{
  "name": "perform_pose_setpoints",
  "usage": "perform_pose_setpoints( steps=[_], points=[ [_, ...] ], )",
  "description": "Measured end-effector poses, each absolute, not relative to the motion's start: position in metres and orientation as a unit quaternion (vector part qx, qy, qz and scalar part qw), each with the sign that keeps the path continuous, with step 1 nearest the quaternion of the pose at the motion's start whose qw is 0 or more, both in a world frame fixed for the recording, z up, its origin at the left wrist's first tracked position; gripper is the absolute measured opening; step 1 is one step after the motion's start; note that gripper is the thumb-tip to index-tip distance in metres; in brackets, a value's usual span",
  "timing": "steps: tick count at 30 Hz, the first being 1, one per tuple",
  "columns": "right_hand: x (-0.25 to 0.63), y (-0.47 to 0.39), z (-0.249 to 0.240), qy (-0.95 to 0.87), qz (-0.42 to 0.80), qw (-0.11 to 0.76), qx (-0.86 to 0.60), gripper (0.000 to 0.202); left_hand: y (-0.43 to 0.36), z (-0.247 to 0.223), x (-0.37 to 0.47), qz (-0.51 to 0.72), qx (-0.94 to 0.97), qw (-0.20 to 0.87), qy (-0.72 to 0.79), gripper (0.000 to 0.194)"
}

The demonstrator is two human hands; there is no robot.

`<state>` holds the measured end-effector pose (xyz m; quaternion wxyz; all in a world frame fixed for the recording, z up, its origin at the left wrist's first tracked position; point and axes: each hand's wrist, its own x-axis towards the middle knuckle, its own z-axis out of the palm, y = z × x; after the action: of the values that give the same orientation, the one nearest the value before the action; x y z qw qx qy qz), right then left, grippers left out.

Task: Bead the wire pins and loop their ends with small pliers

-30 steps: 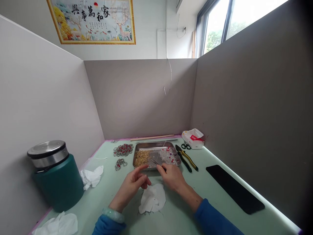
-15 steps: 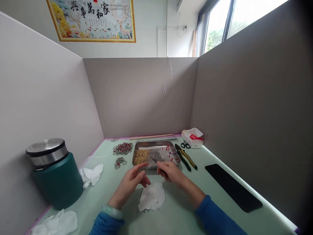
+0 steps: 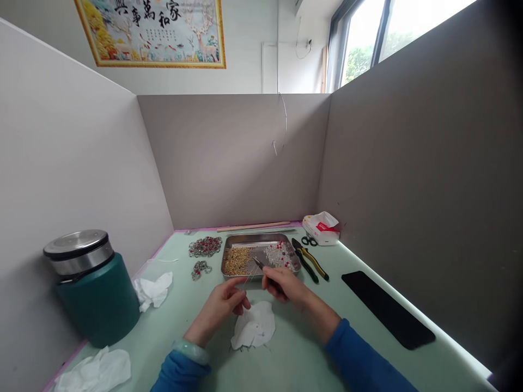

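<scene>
Just in front of a metal tray [image 3: 261,238], my left hand [image 3: 224,305] has its fingers closed on thin pale wire [image 3: 248,281]. My right hand [image 3: 288,287] grips small dark tweezers [image 3: 259,263], whose tip is over the tray's middle. Gold beads [image 3: 237,261] fill the tray's left part, and clear and red beads [image 3: 280,256] its right part. Below the hands lies a crumpled white tissue [image 3: 254,325] with short dark bits along its lower edge.
Beaded chains [image 3: 205,246] lie left of the tray. Yellow-black pliers [image 3: 311,261], small scissors [image 3: 309,240] and a tissue pack [image 3: 321,227] are to its right. A black phone-like slab [image 3: 388,309] lies farther right; a green flask [image 3: 96,299] stands at left.
My left hand has drawn its fingers slightly closer together. My right hand and the tweezers have shifted a little, and the view has moved slightly.
</scene>
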<state>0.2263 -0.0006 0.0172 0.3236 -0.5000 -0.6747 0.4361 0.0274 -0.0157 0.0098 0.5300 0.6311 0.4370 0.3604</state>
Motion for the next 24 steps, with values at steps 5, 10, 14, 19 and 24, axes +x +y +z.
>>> perform_pose_setpoints(
  steps=[5, 10, 14, 19, 24],
  points=[
    [0.228, -0.005, 0.022, -0.597, 0.673, 0.276, -0.338, 0.050, -0.012, 0.010, 0.029, 0.384, 0.623, 0.514, 0.447, 0.046],
    [0.225, -0.004, 0.020, -0.676, 0.448, 0.324, -0.487, 0.052, -0.019, 0.020, 0.025, 0.391, 0.627, 0.512, 0.438, 0.055],
    [0.220, -0.005, 0.011, -0.672, 0.309, 0.374, -0.560, 0.039, -0.029, 0.029, 0.027, 0.391, 0.650, 0.550, 0.350, 0.061],
    [0.215, -0.005, 0.004, -0.655, 0.276, 0.398, -0.580, 0.033, -0.032, 0.028, 0.030, 0.380, 0.645, 0.572, 0.335, 0.063],
    [0.223, 0.001, 0.013, -0.640, 0.436, 0.364, -0.518, 0.044, -0.024, 0.020, 0.028, 0.396, 0.617, 0.565, 0.378, 0.068]
  ],
)
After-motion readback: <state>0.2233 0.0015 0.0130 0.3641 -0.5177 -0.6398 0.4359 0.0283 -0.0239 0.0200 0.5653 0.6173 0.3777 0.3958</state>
